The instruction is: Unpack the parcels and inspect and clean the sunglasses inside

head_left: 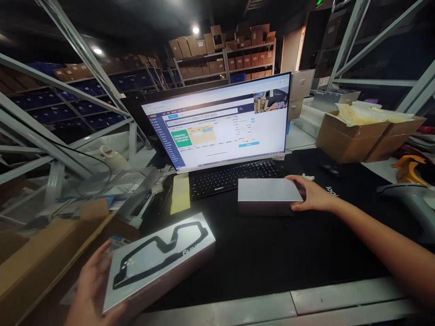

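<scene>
My left hand [93, 290] grips the near left end of a white retail box [159, 258], its thumb along the front edge. A dark, glasses-shaped outline and partly readable lettering are printed on that box's top. My right hand [311, 194] is closed around the right end of a second box [268, 190], plain and light grey on top, at the black desk mat just in front of the keyboard [234, 176]. Thumb and fingers press on opposite sides of it. The two boxes are apart, the left one nearer to me and tilted.
A lit monitor [224, 127] stands behind the keyboard. A yellow paper strip [180, 194] lies left of the keyboard. Cardboard boxes [353, 133] with papers, a mouse [329, 170] and a handheld scanner [411, 203] are on the right. An open carton [44, 258] sits at the left.
</scene>
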Motion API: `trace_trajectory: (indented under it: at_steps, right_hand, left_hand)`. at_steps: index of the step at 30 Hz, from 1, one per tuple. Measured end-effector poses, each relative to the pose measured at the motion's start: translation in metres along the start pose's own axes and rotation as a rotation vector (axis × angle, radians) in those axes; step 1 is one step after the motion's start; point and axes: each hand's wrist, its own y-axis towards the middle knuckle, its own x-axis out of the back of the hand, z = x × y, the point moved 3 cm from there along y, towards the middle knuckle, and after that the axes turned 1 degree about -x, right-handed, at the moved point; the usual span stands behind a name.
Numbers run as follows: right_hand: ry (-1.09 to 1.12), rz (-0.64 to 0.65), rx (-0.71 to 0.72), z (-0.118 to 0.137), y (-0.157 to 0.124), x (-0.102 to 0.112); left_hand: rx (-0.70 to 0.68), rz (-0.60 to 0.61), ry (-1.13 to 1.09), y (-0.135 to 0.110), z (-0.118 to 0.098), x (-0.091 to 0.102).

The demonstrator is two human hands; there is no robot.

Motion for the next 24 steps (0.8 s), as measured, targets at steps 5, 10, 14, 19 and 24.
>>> trace_trajectory:
  at_steps: [5,10,14,19,24]
  right_hand:
    - [0.071,-0.04,0.035,0.008,-0.004,-0.003]
    - [-0.095,-0.181,0.181,0.033,-0.027,0.012]
    - [-0.416,-0.341,0.434,0.061,-0.06,0.003]
    - [-0.725,-0.454,0.999,0.073,-0.103,-0.05]
    - [-0.713,-0.33,1.567,0.059,-0.129,-0.093]
  left_hand:
    - [0.129,-0.025,-0.091,0.026,-0.04,0.026]
    - [0.183,0.128,0.226,0.084,-0.078,0.034]
    - [0.068,0.222,0.288,0.113,-0.098,0.017]
    - [-0.057,0.339,0.392,0.106,-0.092,0.01]
    - [-0.054,0.262,0.248,0.094,-0.07,0.018]
